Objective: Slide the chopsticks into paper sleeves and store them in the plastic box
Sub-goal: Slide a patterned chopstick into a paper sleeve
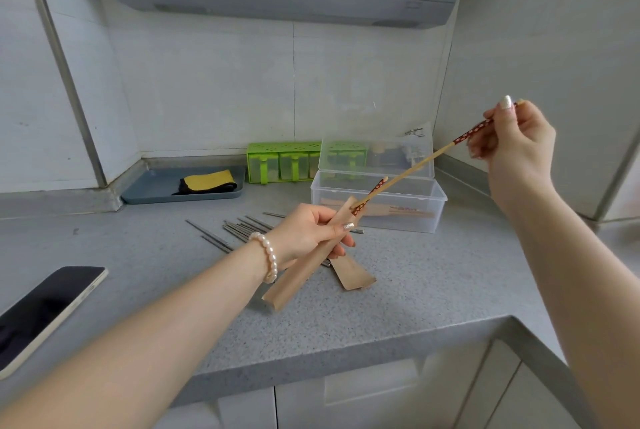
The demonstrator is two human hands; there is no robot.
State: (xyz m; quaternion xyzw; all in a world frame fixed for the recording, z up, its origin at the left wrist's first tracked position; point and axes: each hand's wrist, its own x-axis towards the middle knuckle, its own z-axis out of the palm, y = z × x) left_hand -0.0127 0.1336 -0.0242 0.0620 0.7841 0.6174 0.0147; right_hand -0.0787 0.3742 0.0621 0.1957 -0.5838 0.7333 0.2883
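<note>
At the centre of the frame a brown paper sleeve [313, 252] is gripped by the left hand [311, 236], its fingers curled round the upper part, so that the open mouth points up and to the right. One chopstick with a red patterned top [375, 188] is already seated in the sleeve. A second wooden chopstick [415, 167] is pinched at its red patterned end between thumb and fingers of the right hand [516, 137], at the right of the frame, and its thin tip is at the mouth of the sleeve.

For this step to be done well, the second chopstick should be kept in line with the sleeve and pushed down slowly, while the mouth is held open and not squeezed flat. The right arm is raised and stretched forward, the left forearm lies low over the grey counter [433, 283].

The clear plastic box [381, 201] stands open behind the hands, with sleeved pairs seemingly inside. Metal chopsticks [239, 229] and another empty sleeve [353, 274] lie on the counter.
</note>
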